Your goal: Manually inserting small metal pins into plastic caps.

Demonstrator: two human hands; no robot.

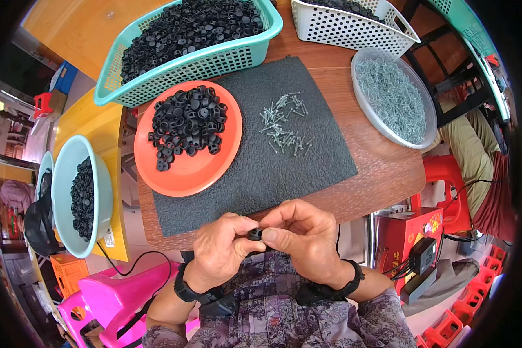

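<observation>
Both hands (220,252) (303,240) pinch a small black part (254,234) (a red box (406,229) rightward bears gold lettering).

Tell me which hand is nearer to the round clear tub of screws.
Right. The right hand is below and to the left of the tub; the left hand lies in the same direction, but farther away.
</observation>
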